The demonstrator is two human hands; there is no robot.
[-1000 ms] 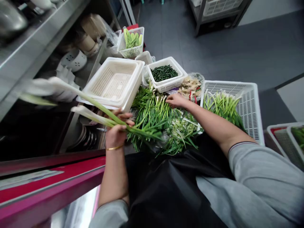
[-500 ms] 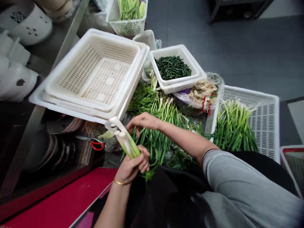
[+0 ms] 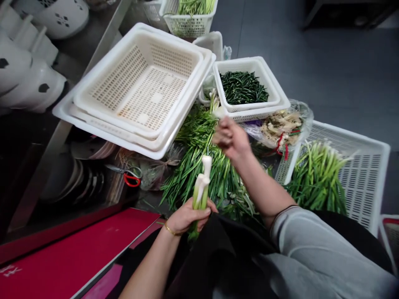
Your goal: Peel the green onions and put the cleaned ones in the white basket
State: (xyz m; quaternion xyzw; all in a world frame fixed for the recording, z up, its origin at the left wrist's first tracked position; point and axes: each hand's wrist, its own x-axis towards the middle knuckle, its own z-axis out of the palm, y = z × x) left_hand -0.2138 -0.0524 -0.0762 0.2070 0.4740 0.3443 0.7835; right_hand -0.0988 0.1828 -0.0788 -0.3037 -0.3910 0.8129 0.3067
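Note:
My left hand point(image 3: 193, 216) is closed around a small bunch of leeks point(image 3: 200, 193), thick white ends up and green parts below the fist. My right hand point(image 3: 230, 137) is raised to the right above them, its curled fingers smeared by motion. A blurred whitish scrap point(image 3: 220, 112) shows just above those fingers; whether they hold it I cannot tell. Beneath both hands spreads a heap of thin green stalks with white bases point(image 3: 187, 166).
Stacked white baskets point(image 3: 146, 137) stand at the left. Green chillies point(image 3: 243, 88) fill a smaller basket point(image 3: 282, 101). Right of me, a crate point(image 3: 370, 151) holds green stalks point(image 3: 321, 174). Red-handled scissors point(image 3: 131, 179) lie left of the heap, and a plastic bag of pale roots point(image 3: 282, 126) sits behind it.
My right hand has swung away from the leek ends, up and to the right. The leeks in my left hand have turned from leaning left to nearly upright. The camera view has shifted.

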